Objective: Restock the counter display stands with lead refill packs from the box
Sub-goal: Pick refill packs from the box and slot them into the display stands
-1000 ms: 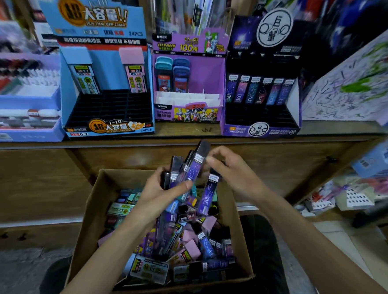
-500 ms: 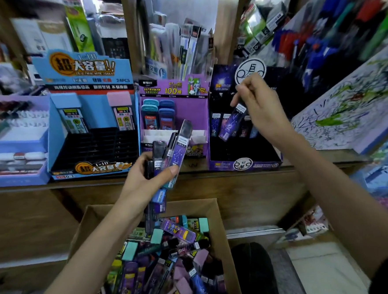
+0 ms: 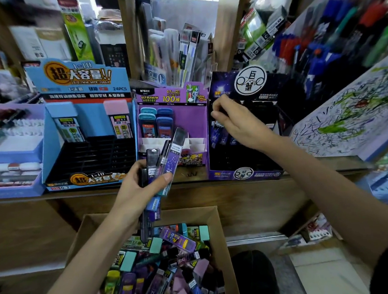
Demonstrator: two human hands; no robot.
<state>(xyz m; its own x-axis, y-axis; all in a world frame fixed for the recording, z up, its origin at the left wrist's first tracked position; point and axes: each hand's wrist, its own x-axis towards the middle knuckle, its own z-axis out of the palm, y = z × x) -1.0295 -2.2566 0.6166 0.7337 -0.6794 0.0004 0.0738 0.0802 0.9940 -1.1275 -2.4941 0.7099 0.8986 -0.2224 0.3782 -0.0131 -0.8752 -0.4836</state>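
Below the counter point(image 3: 31, 199) sits an open brown box point(image 3: 219, 237). It is full of packs point(image 3: 174, 276) lying in a jumble: purple ones, black ones, and some with pink or green caps.

Over the box, the left hand point(image 3: 138, 192) grips a bunch point(image 3: 168, 157) of long purple and black packs. The thumb lies across the front, and the packs fan out above and below the hand.

Three stands sit side by side on the counter. The blue stand point(image 3: 90, 122) on the left has two packs at the back, one with a blue cap and one with a pink cap. The purple stand point(image 3: 193, 117) in the middle holds four blue cases point(image 3: 157, 124). The black stand point(image 3: 243, 173) on the right holds a few purple packs. The right hand point(image 3: 242, 125) reaches into it, and its thumb and fingers pinch the dark top of one pack point(image 3: 217, 133) at the left end.
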